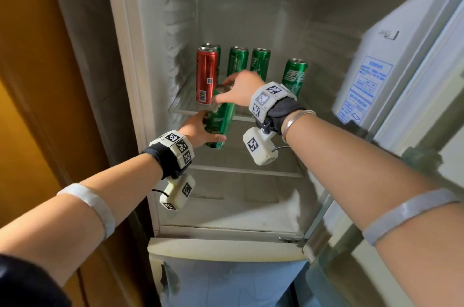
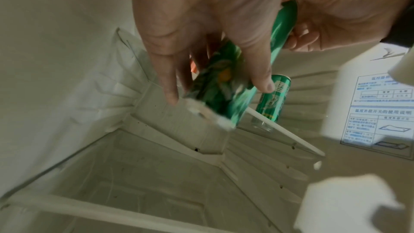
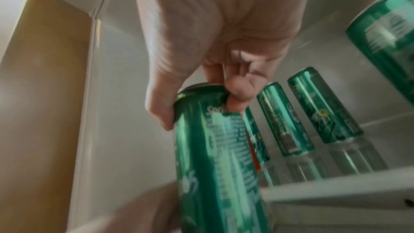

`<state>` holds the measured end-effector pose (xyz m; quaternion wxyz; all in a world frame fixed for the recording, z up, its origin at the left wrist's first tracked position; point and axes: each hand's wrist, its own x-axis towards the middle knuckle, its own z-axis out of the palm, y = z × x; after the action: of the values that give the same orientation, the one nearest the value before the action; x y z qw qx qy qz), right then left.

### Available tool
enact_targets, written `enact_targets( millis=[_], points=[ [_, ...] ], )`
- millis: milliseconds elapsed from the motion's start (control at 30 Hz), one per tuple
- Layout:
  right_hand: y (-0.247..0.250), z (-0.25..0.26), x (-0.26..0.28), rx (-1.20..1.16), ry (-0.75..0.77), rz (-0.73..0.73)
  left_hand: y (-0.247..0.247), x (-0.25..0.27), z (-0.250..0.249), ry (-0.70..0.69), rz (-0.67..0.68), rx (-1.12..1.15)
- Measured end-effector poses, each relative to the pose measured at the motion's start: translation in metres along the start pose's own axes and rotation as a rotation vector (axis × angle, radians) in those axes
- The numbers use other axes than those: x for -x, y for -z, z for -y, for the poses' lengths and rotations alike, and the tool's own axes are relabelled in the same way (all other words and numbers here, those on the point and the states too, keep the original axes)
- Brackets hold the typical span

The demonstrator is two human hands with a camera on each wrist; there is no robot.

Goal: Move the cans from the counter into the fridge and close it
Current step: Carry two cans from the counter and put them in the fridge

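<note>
Head view: both hands hold one tilted green can [image 1: 219, 123] just in front of the fridge [image 1: 155, 55] shelf [image 1: 185, 110] — left hand [image 1: 198, 128] wrapped round its base, right hand [image 1: 238, 89] pinching its top. A red can [image 1: 206, 75] and four green ones stand on the shelf.

Left wrist: fingers [image 2: 170, 77] curl round the can.

Right wrist: thumb and fingertips [image 3: 237, 89] clamp the rim.
</note>
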<state>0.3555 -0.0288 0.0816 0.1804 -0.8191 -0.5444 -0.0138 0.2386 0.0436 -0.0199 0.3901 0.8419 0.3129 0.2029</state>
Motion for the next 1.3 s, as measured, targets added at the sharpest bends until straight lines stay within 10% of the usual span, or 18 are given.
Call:
enact_targets(
  millis=[400,967,1300],
  points=[
    [0.063,-0.021,-0.049,-0.055,-0.220,-0.289,0.011,-0.004,0.025,-0.016,-0.006,-0.008],
    [-0.001,-0.053,-0.085,-0.089,-0.210,-0.237,0.007,-0.003,0.045,0.067,-0.103,-0.035],
    [-0.042,-0.018,-0.044,-0.128,-0.175,-0.467,0.016,0.057,0.044,0.046,-0.268,-0.145]
  ],
)
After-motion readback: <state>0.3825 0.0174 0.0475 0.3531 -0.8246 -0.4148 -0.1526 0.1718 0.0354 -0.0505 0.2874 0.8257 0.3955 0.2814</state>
